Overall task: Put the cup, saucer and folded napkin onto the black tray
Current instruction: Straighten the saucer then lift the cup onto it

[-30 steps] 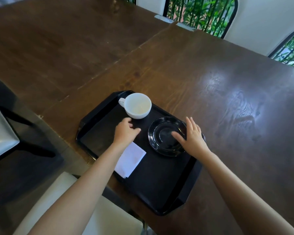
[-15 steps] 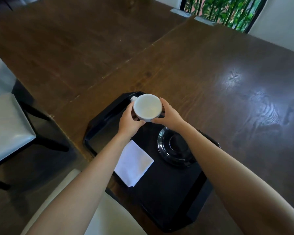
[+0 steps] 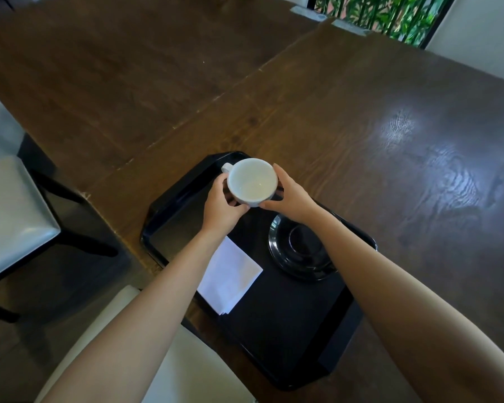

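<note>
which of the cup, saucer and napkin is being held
The cup: the left hand and right hand grip its sides. The saucer and napkin lie on the tray, with no hand on them.

The table (image 3: 361, 135) is dark wood with a glossy sheen, the cup (image 3: 252, 181) smooth white ceramic, the saucer (image 3: 300, 251) shiny black, the napkin (image 3: 230, 274) matt white paper, the tray (image 3: 288, 330) matt black plastic.

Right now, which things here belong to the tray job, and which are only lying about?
Belong to the job: cup, held by left hand and right hand; saucer; napkin; black tray.

Only lying about: wooden table; grey chair; cream chair; plants outside.
</note>
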`<act>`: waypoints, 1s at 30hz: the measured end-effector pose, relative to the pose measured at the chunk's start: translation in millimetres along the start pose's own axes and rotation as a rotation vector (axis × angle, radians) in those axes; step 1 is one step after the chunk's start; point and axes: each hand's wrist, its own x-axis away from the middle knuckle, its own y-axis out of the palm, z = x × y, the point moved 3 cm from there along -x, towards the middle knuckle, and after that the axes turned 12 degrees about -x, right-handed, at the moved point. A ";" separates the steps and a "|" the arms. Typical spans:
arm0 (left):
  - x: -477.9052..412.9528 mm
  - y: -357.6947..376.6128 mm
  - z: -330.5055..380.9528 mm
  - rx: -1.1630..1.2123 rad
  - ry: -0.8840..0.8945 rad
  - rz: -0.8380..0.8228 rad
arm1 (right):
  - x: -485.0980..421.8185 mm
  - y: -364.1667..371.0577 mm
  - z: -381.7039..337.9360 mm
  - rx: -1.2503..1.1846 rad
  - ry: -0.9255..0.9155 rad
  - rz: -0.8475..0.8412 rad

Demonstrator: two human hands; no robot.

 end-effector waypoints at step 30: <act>117.9 33.7 -79.9 -1.114 0.219 -0.145 | 143.3 -12.1 44.2 0.715 0.296 0.184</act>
